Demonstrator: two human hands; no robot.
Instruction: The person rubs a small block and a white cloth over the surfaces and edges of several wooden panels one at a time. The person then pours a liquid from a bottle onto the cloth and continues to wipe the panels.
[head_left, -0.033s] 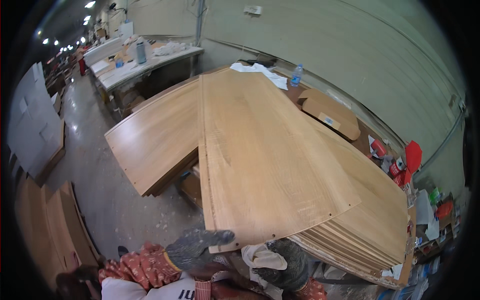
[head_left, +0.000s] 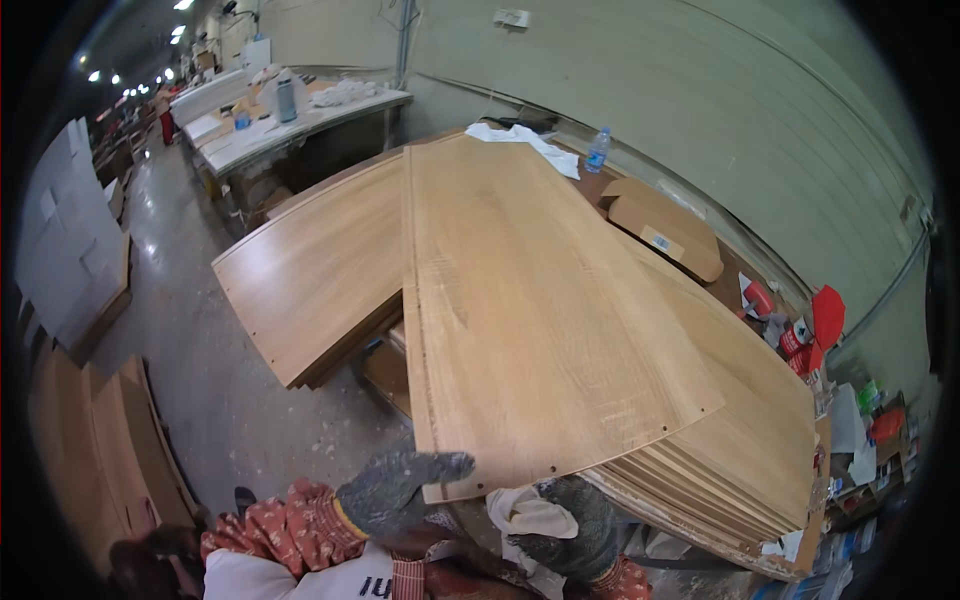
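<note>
A large light wood-grain panel (head_left: 540, 310) lies at an angle across two stacks of similar panels. Small dark holes run along its near edge. My left hand (head_left: 395, 490), in a dark grey knit glove, grips the panel's near left corner; its upper finger lies across the top face and the rest is partly hidden. My right hand (head_left: 580, 530), gloved the same way, is closed around a crumpled white cloth (head_left: 532, 513) just off the near edge.
The left panel stack (head_left: 315, 270) and the right panel stack (head_left: 720, 490) support the panel. Behind are a white rag (head_left: 525, 138), a water bottle (head_left: 597, 150) and a cardboard box (head_left: 665, 235). Cardboard sheets (head_left: 110, 440) stand at left, and a cluttered white table (head_left: 300, 118) is farther back.
</note>
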